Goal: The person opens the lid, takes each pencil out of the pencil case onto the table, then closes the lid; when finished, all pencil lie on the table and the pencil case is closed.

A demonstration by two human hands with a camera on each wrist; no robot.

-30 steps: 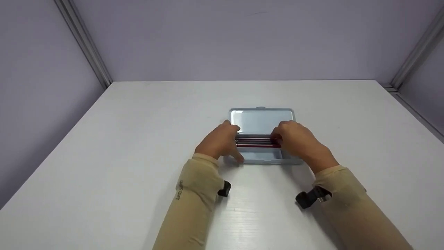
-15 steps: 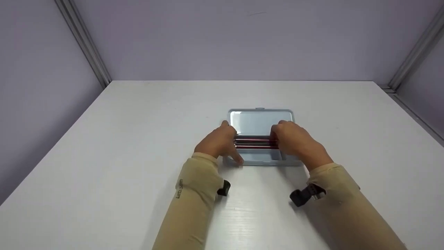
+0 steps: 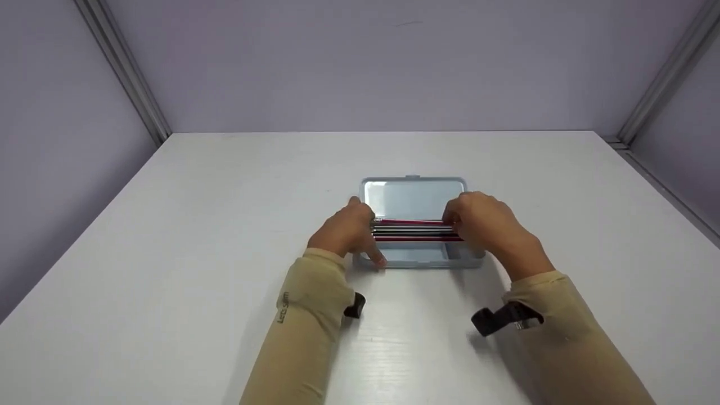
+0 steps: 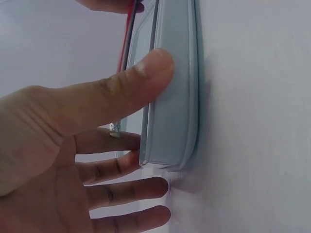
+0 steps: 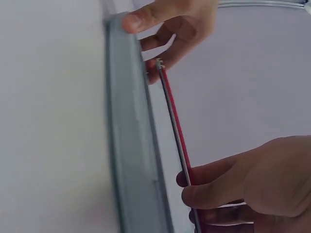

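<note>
On the white table (image 3: pixel 214 236), inside pale lilac walls (image 3: pixel 360 62) with metal corner rails (image 3: pixel 121 70), lies an open grey-blue pencil case (image 3: pixel 415 198), roughly at the middle of the tabletop and straight ahead of me. Its lid lies back on the far side and its tray sits nearer to me. My two forearms reach toward it in tan sleeves (image 3: pixel 306 332), each with a dark strap at the wrist.

My left hand (image 3: pixel 343 233) is at the case's left end. From the left wrist view my thumb (image 4: pixel 121 90) lies straight along the near rim of the tray, while my fingers (image 4: pixel 126 191) are spread apart and only lightly bent, their tips at the end of the case and on the table beside it. One fingertip meets the metal end of the pencils (image 3: pixel 415 230).

My right hand (image 3: pixel 486 228) is at the right end. Its thumb and forefinger are curled and pinched on the pencils' right ends, clearly seen in the right wrist view (image 5: pixel 214 187).

The pencils themselves, red and dark, are bunched side by side in a level row. They span between my hands just above the tray, parallel to its long edge and clear of its floor.
</note>
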